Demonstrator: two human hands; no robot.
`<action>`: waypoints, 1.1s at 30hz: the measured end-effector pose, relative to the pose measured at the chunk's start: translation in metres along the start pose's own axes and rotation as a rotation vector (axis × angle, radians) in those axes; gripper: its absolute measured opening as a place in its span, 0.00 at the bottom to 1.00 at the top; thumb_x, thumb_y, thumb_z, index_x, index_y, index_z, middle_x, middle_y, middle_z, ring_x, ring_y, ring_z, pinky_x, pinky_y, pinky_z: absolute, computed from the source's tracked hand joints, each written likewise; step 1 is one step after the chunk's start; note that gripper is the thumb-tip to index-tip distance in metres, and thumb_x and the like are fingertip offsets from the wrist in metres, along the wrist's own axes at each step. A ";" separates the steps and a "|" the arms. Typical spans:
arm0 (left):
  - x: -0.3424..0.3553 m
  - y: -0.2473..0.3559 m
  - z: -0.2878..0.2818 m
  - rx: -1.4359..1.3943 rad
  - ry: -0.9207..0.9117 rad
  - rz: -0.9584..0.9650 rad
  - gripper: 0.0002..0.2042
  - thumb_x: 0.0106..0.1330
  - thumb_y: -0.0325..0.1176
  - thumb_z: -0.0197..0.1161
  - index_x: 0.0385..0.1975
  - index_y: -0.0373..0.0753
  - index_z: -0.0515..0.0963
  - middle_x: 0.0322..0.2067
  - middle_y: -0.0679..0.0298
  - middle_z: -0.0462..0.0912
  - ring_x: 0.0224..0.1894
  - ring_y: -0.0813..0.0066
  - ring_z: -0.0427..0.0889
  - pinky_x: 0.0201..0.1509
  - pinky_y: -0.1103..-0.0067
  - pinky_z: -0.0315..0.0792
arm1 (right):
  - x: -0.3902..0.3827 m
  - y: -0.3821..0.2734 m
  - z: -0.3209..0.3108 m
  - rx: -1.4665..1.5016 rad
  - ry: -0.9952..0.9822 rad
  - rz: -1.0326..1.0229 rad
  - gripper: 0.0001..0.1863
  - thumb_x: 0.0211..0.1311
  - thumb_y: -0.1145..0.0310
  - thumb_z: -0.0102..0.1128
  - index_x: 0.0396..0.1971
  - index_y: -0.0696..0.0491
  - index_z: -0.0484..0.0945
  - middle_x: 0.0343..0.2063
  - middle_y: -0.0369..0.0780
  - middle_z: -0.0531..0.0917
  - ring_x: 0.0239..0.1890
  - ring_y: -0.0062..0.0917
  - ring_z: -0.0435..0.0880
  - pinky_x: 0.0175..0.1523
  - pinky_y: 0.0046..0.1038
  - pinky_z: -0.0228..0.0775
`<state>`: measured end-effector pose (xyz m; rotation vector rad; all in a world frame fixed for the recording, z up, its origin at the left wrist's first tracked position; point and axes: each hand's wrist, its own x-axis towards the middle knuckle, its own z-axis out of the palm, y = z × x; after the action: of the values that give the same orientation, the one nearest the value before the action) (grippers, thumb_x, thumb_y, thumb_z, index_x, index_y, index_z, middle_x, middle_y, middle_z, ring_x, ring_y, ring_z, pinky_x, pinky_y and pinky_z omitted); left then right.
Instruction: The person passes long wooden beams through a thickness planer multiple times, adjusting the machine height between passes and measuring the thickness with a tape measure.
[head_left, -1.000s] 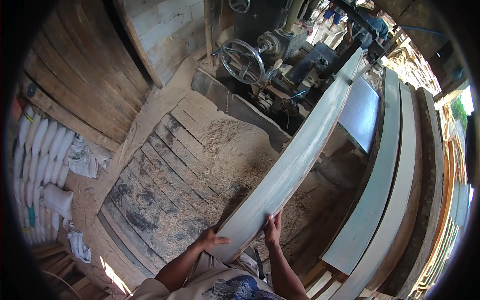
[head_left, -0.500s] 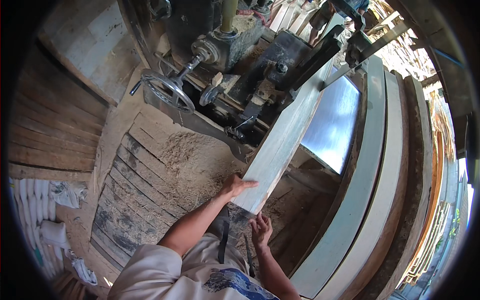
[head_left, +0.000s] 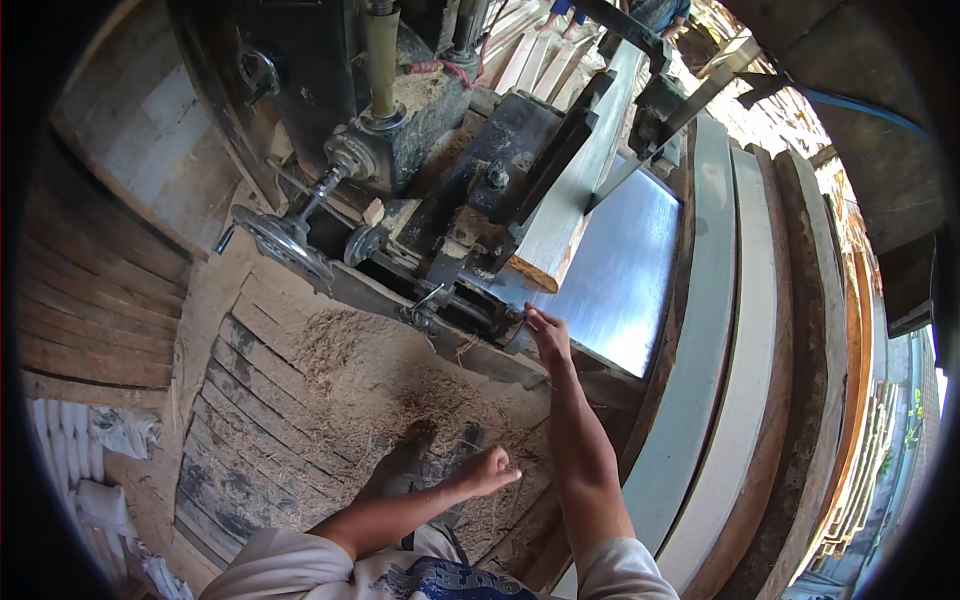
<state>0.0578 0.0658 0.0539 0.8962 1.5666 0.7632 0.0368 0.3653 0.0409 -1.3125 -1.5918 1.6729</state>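
Right hand (head_left: 548,335) stretched forward, fingers loosely spread, tips at the edge of the shiny metal surface (head_left: 620,280) just below the near end of the pale plank (head_left: 560,225); left hand (head_left: 487,470) hangs loose, half curled, holding nothing over the sawdust floor (head_left: 330,390). Plank lies in the saw machine (head_left: 440,200), angled away. Looks like the feeding step; next likely needs a firm push on the plank end

I see strong daylight coming in from the right, and it makes the flat metal plate (head_left: 620,270) shine pale blue with glare. The top right is washed out white. The dark machine (head_left: 450,170) sits in shade, so its parts are hard to see. Straight planks (head_left: 745,330) bend near the round black rim. The middle looks sharp
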 end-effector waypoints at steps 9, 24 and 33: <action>-0.066 -0.159 -0.013 0.667 -0.716 -0.262 0.24 0.53 0.55 0.66 0.36 0.37 0.82 0.37 0.50 0.84 0.42 0.56 0.83 0.45 0.67 0.74 | -0.279 0.165 0.014 0.242 -0.071 0.478 0.25 0.58 0.54 0.66 0.45 0.61 0.82 0.40 0.40 0.85 0.44 0.24 0.82 0.52 0.27 0.71; -0.030 -0.131 -0.101 0.374 0.070 -0.533 0.26 0.54 0.59 0.65 0.33 0.38 0.84 0.32 0.57 0.85 0.36 0.69 0.83 0.42 0.73 0.75 | -0.575 0.067 -0.192 0.017 0.725 -0.036 0.13 0.60 0.71 0.63 0.43 0.59 0.82 0.38 0.41 0.85 0.41 0.25 0.82 0.50 0.28 0.72; -0.104 -0.033 0.245 -0.281 -0.674 -0.432 0.51 0.52 0.70 0.62 0.66 0.35 0.56 0.64 0.51 0.63 0.66 0.57 0.63 0.66 0.57 0.58 | -0.644 0.115 -0.237 -0.901 1.095 0.132 0.24 0.49 0.65 0.69 0.47 0.57 0.78 0.53 0.46 0.75 0.59 0.45 0.68 0.63 0.45 0.58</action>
<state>0.3036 -0.0391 0.0357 0.4996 0.9676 0.3041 0.5460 -0.0933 0.1633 -2.2042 -1.4878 -0.0114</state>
